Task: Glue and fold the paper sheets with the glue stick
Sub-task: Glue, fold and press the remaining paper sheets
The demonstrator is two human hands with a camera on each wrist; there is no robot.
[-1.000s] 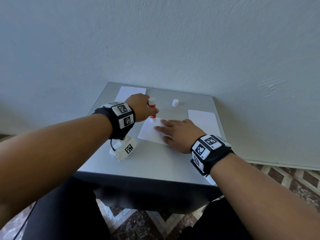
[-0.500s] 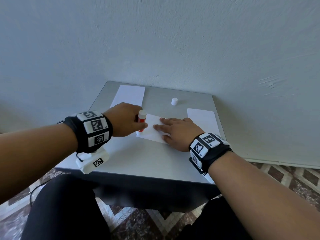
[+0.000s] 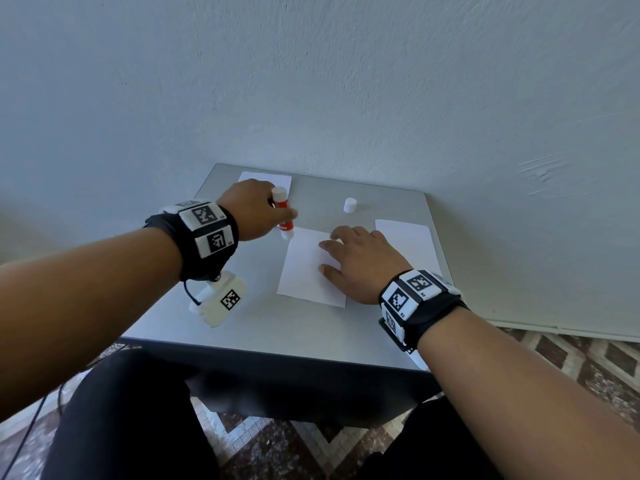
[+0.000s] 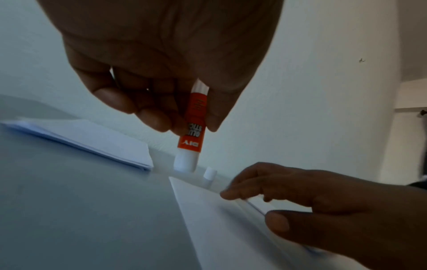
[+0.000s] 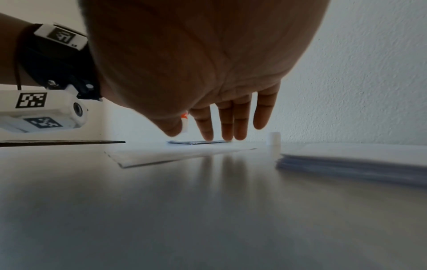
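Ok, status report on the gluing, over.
Left hand grips glue stick, tip at sheet's far left corner. Right hand flat on sheet. Cap off, clear of work.

We sit facing a pale, rough-plastered wall (image 3: 346, 81) that fills most of the head view, with a few scuffed ridges on its right side. Pushed against it is a small table (image 3: 277, 327) with a smooth grey top and a dark front edge. Below, we see a floor (image 3: 571, 355) of brown and cream patterned tiles and a white skirting board (image 3: 554, 328) along the foot of the wall; soft, even light falls across the room.
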